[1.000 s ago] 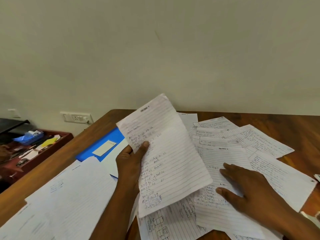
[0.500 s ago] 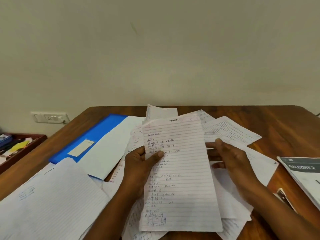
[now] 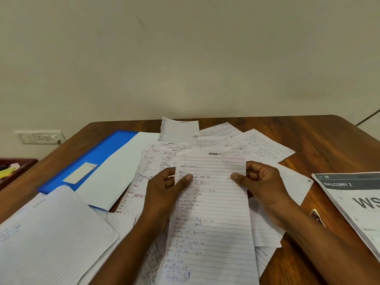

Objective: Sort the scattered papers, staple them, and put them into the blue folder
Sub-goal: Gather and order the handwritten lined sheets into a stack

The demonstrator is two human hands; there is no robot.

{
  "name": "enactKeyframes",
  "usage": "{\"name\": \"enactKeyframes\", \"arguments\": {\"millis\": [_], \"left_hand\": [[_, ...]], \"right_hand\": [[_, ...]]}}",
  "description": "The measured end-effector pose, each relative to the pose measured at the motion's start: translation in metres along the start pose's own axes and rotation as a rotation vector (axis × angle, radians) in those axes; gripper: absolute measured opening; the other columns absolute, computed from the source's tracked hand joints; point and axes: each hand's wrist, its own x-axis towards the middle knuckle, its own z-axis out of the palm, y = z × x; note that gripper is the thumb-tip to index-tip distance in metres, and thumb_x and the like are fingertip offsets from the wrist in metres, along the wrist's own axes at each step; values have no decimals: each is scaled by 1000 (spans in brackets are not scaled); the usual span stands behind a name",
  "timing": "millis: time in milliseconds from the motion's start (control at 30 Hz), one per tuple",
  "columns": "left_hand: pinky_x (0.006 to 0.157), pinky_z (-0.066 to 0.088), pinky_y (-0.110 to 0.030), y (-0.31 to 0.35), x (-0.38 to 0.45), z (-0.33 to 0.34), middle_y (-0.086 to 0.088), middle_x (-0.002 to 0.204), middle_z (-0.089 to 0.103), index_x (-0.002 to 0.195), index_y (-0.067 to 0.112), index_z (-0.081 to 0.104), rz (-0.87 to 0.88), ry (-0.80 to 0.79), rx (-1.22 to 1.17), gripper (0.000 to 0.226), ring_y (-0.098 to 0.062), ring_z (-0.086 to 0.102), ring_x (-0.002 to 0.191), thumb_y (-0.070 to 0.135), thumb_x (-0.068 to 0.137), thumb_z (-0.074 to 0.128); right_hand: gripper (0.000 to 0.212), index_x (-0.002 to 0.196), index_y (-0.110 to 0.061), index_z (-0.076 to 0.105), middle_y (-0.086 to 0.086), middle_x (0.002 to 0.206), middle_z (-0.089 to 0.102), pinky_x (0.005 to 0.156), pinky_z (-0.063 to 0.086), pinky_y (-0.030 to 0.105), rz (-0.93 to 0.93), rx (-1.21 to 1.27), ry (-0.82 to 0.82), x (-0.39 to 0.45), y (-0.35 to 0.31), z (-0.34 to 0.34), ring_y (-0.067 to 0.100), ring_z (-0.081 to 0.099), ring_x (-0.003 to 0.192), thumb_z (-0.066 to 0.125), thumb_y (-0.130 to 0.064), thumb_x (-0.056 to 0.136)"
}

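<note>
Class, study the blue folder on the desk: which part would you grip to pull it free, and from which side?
Grip the blue folder at its bare far-left long edge, coming from the left. White sheets cover its right and near parts, so only that edge lies exposed; lifting elsewhere would probably drag papers along.

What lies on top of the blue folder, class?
On the blue folder lie a pale label and a plain white sheet covering its right part. A lined sheet overlaps its near corner. Anything inside it is hidden.

Single head cam, looks fwd/down over table (image 3: 308,145), close above hands, wall behind.
</note>
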Motion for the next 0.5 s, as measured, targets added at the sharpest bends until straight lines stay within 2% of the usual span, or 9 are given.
{"name": "enactKeyframes", "arguments": {"millis": [33, 100, 167, 300, 500], "left_hand": [[80, 61, -26, 1, 1, 0, -1, 100, 83, 110, 20, 74, 5, 27, -4, 22, -16, 79, 97, 19, 89, 80], [89, 61, -38, 0, 4, -2, -5, 101, 82, 112, 18, 75, 0, 54, -13, 27, -21, 79, 99, 26, 87, 81], [97, 59, -47, -2, 5, -3, -8, 105, 82, 115, 13, 75, -12, 62, -26, 29, -25, 79, 102, 22, 89, 80], [99, 58, -49, -5, 6, -2, -11, 104, 82, 110, 7, 76, -27, 73, -37, 20, -27, 79, 100, 12, 91, 79], [101, 57, -52, -7, 5, -1, -15, 108, 80, 114, 3, 75, -49, 55, -78, 23, -32, 78, 105, 7, 91, 78]], "right_hand": [[29, 114, -7, 76, 11, 113, 78, 100, 56, 52, 20, 5, -18, 1, 2, -1, 30, 75, 107, 73, 6, 88], [30, 116, -5, 75, 13, 115, 78, 103, 53, 54, 60, 28, -41, 3, 4, -2, 32, 74, 109, 71, 7, 89], [30, 117, -4, 74, 14, 115, 77, 104, 53, 52, 74, 47, -47, 3, 3, -3, 31, 74, 110, 70, 9, 89], [30, 118, -3, 73, 13, 114, 78, 100, 56, 50, 60, 55, -23, 5, 2, -4, 30, 75, 108, 69, 8, 90], [30, 117, -4, 73, 15, 114, 78, 97, 58, 49, 68, 60, -42, 4, 2, -3, 30, 75, 108, 71, 6, 89]]}}
